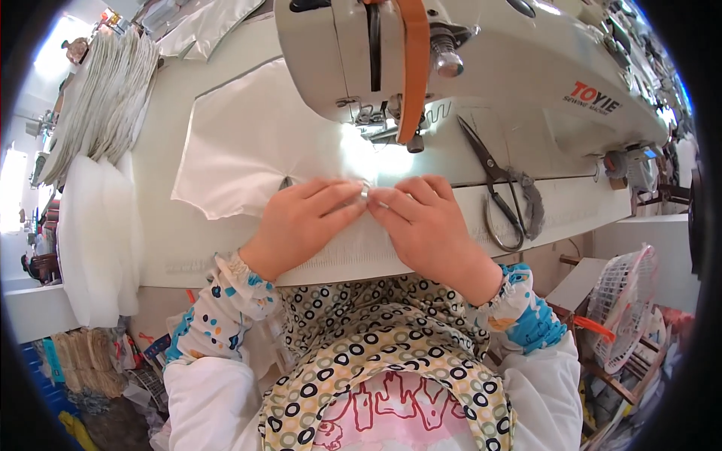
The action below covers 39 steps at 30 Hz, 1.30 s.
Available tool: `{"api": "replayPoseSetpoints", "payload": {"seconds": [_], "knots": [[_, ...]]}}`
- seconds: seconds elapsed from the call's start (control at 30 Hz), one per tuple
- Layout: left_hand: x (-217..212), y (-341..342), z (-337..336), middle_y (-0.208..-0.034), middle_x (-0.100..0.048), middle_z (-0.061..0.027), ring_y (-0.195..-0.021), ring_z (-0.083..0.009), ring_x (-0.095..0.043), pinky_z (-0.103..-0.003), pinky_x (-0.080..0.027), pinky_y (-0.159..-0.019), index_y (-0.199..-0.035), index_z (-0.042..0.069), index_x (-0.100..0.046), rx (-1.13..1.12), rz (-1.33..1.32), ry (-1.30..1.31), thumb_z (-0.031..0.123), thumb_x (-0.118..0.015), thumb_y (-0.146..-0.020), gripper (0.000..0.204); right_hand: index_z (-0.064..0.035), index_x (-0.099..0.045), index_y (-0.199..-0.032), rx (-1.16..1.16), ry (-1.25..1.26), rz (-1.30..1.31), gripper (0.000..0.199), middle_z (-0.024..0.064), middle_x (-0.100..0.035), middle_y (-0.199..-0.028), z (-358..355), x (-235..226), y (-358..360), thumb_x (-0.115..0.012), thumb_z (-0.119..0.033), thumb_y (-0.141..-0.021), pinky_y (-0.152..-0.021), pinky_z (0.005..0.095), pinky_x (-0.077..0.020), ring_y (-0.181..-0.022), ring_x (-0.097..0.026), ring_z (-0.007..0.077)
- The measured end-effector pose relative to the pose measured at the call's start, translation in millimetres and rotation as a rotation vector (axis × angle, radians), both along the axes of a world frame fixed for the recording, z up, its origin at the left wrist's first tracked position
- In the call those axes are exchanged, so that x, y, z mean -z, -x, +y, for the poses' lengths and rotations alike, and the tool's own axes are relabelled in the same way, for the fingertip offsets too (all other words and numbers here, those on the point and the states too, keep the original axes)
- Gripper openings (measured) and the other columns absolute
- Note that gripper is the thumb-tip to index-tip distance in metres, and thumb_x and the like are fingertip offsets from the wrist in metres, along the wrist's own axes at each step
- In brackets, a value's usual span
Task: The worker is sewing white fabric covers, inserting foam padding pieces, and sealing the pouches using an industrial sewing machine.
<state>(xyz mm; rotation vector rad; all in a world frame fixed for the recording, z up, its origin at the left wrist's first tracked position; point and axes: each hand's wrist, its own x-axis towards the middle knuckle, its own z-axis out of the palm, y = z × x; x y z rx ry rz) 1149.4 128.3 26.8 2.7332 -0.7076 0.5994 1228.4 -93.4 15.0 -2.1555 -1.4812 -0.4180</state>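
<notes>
A piece of white satin fabric (233, 143) lies flat on the sewing table, left of and in front of the sewing machine's (323, 60) needle area. My left hand (297, 225) rests on its near edge, fingers pressed together in a pinch. Facing it, my right hand (432, 233) pinches too, its fingertips nearly touching the left ones. Between them shows a small shiny fold (365, 192), seemingly of the same fabric. Bright lamp light washes out the cloth under the presser foot (415, 143), so I cannot tell whether it is clamped there.
Black-bladed scissors (492, 169) lie right of my right hand, beside a grey fabric scrap (532, 207). Stacked fabric pieces (105, 98) and white wadding (98, 233) hang over the table's left side. A pink-rimmed fan (623, 301) stands low at the right.
</notes>
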Motion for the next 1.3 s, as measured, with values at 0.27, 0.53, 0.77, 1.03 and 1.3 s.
{"api": "replayPoseSetpoints", "payload": {"seconds": [0.27, 0.53, 0.77, 1.03, 1.3], "knots": [[7, -29, 18, -0.113, -0.071, -0.0012, -0.100, -0.0237, -0.071, -0.035, -0.060, -0.079, -0.105, 0.012, -0.075, 0.002, 0.001, 0.079, 0.004, -0.073, -0.074, 0.031, -0.0119, -0.074, -0.098, 0.018, 0.038, 0.032, 0.017, -0.0048, -0.069, -0.105, 18, -3, -29, -0.069, -0.006, -0.082, -0.091, 0.0381, -0.0457, -0.093, -0.064, 0.0173], [8, -51, 30, -0.110, -0.068, 0.0004, -0.106, -0.0208, -0.068, -0.032, -0.058, -0.081, -0.106, 0.015, -0.074, -0.046, 0.008, 0.085, 0.009, -0.068, -0.079, 0.028, -0.0209, -0.070, -0.117, 0.236, 0.104, 0.059, 0.036, -0.0021, -0.057, -0.107, 26, 15, -34, -0.068, -0.005, -0.085, -0.088, 0.0395, -0.0467, -0.086, -0.066, 0.0181], [12, -60, 38, -0.114, -0.070, -0.0015, -0.110, -0.0218, -0.069, -0.033, -0.058, -0.082, -0.111, 0.013, -0.077, -0.160, 0.093, 0.043, 0.008, -0.067, -0.083, 0.030, -0.0114, -0.065, -0.124, 0.310, 0.074, 0.179, 0.035, 0.0040, -0.057, -0.098, 18, 25, -40, -0.067, -0.004, -0.090, -0.087, 0.0396, -0.0490, -0.075, -0.066, 0.0221], [11, -59, 41, -0.117, -0.070, -0.0028, -0.116, -0.0228, -0.068, -0.035, -0.058, -0.085, -0.114, 0.013, -0.076, -0.150, 0.114, 0.095, 0.005, -0.066, -0.087, 0.031, 0.0054, -0.058, -0.107, 0.173, -0.706, 0.878, 0.013, 0.0087, -0.069, -0.096, 14, 3, -57, -0.066, 0.003, -0.096, -0.083, 0.0271, -0.0537, -0.087, -0.065, 0.0103], [13, -57, 39, -0.122, -0.069, -0.0020, -0.120, -0.0211, -0.066, -0.035, -0.057, -0.089, -0.114, 0.013, -0.075, -0.153, 0.112, 0.124, 0.003, -0.066, -0.086, 0.031, 0.0056, -0.058, -0.105, 0.097, -0.545, 0.802, 0.012, 0.0088, -0.067, -0.095, 2, -17, -65, -0.062, 0.007, -0.094, -0.082, 0.0263, -0.0509, -0.086, -0.062, 0.0110]]}}
